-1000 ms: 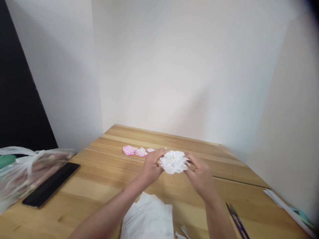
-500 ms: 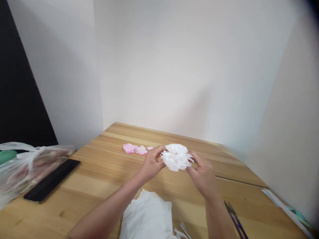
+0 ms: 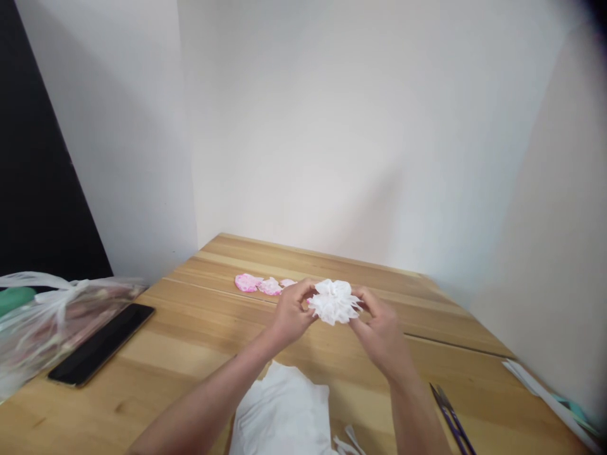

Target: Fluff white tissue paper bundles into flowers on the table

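Observation:
A white ruffled tissue flower is held up over the wooden table, between both hands. My left hand pinches its left edge, and my right hand pinches its right edge. Behind my left hand, a pink-edged flower and a paler pink one lie on the table, with a third partly hidden by the hand. Below my forearms rests a stack of white tissue sheets. Thin white strips lie to its right.
Dark-handled scissors lie at the right front. A black phone and a clear plastic bag are on the left. White strips lie along the right edge, by the wall.
The flower has tilted and its ruffles look more bunched and narrower. My right hand has shifted slightly left with it, and more of the third pink piece shows.

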Demonstrator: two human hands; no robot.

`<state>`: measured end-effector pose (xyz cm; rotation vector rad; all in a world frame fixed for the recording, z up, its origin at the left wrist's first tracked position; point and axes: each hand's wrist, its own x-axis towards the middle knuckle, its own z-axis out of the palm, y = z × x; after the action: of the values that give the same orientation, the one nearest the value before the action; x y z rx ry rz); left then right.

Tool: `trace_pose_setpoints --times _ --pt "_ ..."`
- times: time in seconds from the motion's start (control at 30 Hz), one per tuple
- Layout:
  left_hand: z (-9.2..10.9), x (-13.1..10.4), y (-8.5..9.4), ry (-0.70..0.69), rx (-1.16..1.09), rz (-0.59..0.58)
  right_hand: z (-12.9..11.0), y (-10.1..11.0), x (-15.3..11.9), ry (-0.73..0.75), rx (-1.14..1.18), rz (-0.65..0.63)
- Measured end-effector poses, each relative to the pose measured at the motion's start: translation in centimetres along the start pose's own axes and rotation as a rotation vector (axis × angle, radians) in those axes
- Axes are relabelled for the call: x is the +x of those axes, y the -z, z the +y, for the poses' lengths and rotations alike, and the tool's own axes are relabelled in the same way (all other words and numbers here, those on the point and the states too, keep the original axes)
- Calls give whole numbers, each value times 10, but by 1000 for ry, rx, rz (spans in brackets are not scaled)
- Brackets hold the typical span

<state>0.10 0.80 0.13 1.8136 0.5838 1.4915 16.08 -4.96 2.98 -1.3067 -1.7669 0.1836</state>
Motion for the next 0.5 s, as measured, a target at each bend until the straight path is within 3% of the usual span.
trace_pose_setpoints --times 0.5 --pt "-5 -2 -3 -16 -10 6 3 -1 0 -6 -25 1"
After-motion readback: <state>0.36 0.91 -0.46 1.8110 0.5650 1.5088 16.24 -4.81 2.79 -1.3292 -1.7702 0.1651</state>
